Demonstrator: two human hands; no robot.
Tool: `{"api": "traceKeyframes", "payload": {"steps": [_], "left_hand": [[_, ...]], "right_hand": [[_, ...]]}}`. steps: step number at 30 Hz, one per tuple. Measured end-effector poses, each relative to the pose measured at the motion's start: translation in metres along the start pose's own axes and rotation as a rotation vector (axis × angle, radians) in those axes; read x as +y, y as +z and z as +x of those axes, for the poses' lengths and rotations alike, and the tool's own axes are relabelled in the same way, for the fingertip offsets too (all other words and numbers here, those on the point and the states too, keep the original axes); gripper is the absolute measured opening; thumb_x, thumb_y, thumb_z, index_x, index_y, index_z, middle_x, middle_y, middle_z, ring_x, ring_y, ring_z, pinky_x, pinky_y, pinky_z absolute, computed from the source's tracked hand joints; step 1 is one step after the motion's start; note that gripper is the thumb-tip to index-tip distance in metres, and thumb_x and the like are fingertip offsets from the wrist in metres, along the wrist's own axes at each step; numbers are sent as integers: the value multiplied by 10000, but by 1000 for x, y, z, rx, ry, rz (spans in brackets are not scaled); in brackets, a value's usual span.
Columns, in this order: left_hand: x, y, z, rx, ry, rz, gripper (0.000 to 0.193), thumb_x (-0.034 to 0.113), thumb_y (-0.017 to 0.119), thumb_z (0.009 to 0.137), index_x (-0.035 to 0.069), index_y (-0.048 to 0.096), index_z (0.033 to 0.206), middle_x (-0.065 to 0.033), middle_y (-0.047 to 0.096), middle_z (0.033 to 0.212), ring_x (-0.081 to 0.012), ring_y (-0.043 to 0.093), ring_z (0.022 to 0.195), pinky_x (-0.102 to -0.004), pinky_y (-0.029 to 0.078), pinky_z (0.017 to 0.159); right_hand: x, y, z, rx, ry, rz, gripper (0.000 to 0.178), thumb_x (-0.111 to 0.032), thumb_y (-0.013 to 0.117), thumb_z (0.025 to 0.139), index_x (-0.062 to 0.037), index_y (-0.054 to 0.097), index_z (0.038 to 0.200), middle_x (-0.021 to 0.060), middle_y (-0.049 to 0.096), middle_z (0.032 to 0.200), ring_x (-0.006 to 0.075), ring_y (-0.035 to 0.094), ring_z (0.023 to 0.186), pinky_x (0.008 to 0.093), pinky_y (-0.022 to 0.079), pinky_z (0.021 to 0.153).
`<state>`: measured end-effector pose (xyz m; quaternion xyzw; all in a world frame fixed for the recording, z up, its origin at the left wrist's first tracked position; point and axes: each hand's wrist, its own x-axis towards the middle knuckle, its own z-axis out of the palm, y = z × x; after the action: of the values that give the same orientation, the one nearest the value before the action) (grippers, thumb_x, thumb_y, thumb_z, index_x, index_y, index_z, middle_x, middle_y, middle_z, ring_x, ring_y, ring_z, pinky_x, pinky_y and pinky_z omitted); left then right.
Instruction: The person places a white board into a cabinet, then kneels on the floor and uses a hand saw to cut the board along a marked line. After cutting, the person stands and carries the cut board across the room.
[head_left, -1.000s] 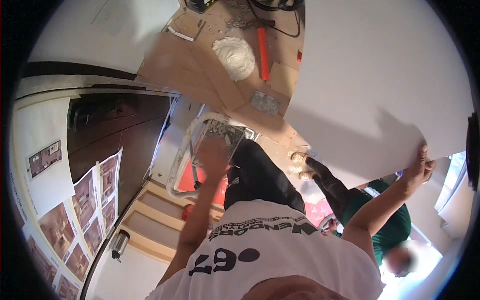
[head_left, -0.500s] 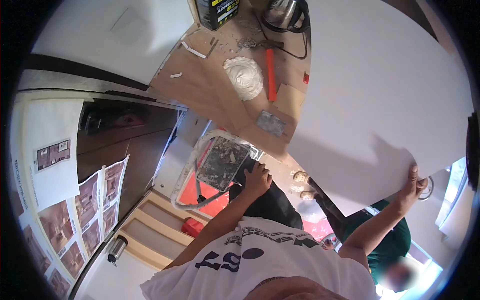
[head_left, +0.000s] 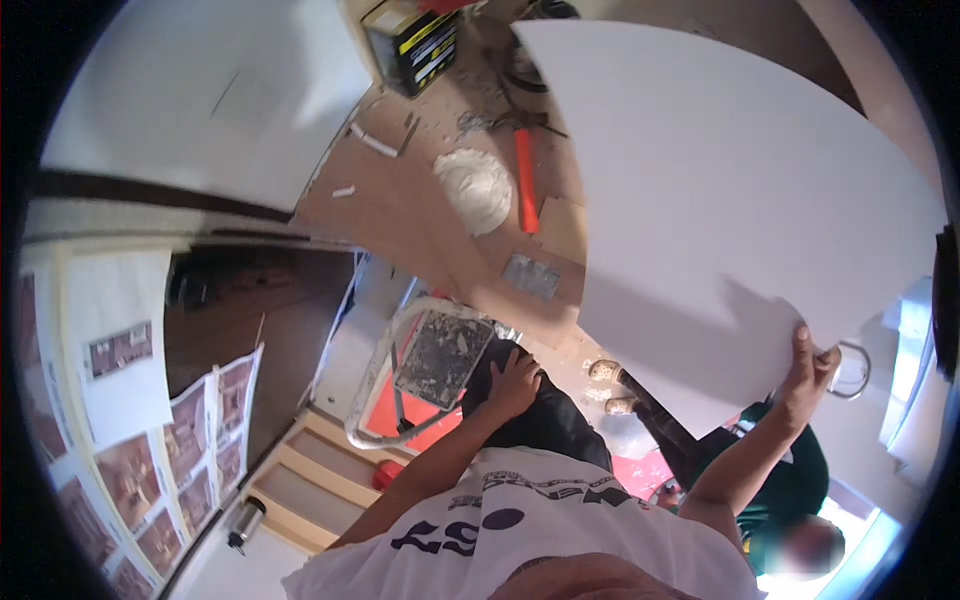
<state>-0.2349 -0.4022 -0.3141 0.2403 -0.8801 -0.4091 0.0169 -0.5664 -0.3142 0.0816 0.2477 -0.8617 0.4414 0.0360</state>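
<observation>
A large white board (head_left: pixel 700 180) stands up across the right side, and my right hand (head_left: pixel 808 380) grips its lower edge, thumb on the face toward me. My left hand (head_left: pixel 515 385) lies on my dark-trousered knee, fingers spread, with nothing in it. Beyond the knee, a step stool (head_left: pixel 442 355) shows a splattered dark tread. On the paper-covered counter (head_left: pixel 375 205) are a mound of whitish paste (head_left: pixel 473 190), a hammer (head_left: pixel 527 175) with an orange handle and a grey flat plate (head_left: pixel 530 277).
A person (head_left: pixel 790 465) in green is partly hidden behind the board at lower right. A black and yellow box (head_left: pixel 410 45) stands on the counter's far end. Printed sheets (head_left: pixel 120 350) hang at left, near a wooden shelf frame (head_left: pixel 300 460) and a metal flask (head_left: pixel 246 522).
The view has shifted a little. The board's upper edge has come left over the counter and now covers most of the kettle. Both hands keep their places.
</observation>
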Motion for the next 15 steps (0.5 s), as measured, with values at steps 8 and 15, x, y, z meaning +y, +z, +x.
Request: {"api": "traceKeyframes", "payload": {"steps": [8,15], "left_hand": [[24,-354,52,297,-87,195,192,208,657,871,29,661,941,-208,645,900,-409,624,806,-498,496,722],[189,-660,240,1019,355,578,316,323,629,952,43,700,1079,-153,717,1011,-310,679,937,-408,496,859]], "right_hand": [[-82,-39,13,-295,70,16,419,-185,782,867,11,615,1198,60,669,1092,158,580,992,313,456,898],[-101,-165,25,-260,102,-89,396,-205,812,840,-23,666,1160,53,689,1076,165,608,990,351,454,943]]}}
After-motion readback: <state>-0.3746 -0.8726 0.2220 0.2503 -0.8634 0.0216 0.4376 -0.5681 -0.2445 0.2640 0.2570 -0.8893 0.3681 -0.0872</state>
